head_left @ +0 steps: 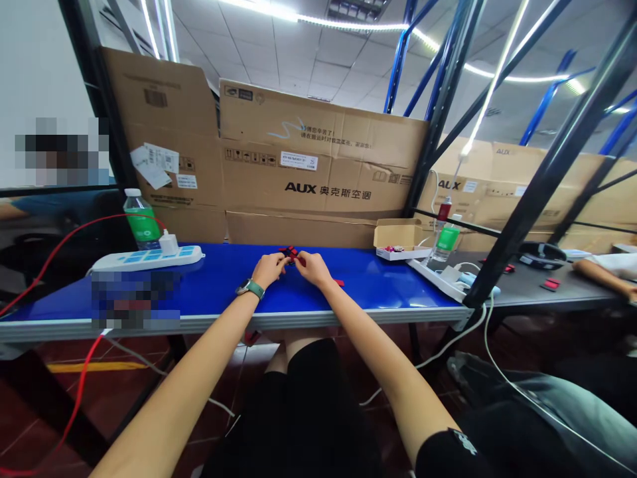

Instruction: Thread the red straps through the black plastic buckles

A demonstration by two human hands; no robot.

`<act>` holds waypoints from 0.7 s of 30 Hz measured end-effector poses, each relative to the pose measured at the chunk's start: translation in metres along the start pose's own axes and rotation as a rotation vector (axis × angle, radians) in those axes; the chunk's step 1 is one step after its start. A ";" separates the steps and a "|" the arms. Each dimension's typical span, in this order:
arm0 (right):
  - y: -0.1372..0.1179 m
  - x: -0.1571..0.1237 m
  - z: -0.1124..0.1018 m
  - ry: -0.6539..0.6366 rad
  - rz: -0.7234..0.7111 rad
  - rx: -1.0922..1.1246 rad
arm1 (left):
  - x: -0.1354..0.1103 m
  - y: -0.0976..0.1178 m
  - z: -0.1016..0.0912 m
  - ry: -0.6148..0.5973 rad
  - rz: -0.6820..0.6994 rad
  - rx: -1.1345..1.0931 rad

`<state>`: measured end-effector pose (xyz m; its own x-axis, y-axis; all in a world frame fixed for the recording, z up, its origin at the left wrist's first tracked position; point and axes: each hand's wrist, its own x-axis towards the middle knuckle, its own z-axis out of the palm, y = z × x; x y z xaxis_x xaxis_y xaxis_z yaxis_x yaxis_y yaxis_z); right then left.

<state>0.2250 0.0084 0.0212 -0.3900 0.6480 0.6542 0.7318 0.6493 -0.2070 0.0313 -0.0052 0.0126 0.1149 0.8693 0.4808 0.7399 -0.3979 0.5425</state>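
Note:
Over the blue table (219, 292), my left hand (269, 268) and my right hand (313, 268) meet around a small red and black object (289, 251). It looks like a little assembly of pieces, too small to name surely. Fingers of both hands close on it from either side, and their tips partly hide it. On the left wrist is a watch with a green strap (255, 288). Just right of the right wrist a flat red piece (339, 283) lies on the table, partly covered by the forearm.
A white power strip (144, 259) with a plugged charger and a green-labelled bottle (142, 219) stand at left. At right are an open small carton (401, 240), another bottle (446, 240) and a second power strip (438, 280). Cardboard panels (318, 172) rise behind. People sit on both sides.

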 end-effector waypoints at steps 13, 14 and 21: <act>0.007 0.003 0.011 -0.073 0.117 0.209 | -0.003 0.011 -0.001 -0.041 0.111 0.149; 0.006 0.003 0.011 -0.082 0.138 0.285 | -0.003 0.013 -0.001 -0.027 0.120 0.159; 0.006 0.005 0.009 -0.153 0.284 0.675 | -0.004 0.016 -0.001 -0.004 0.217 0.181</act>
<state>0.2226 0.0192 0.0169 -0.3465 0.8432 0.4111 0.3328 0.5203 -0.7865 0.0421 -0.0154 0.0199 0.2861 0.7709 0.5690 0.8039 -0.5163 0.2953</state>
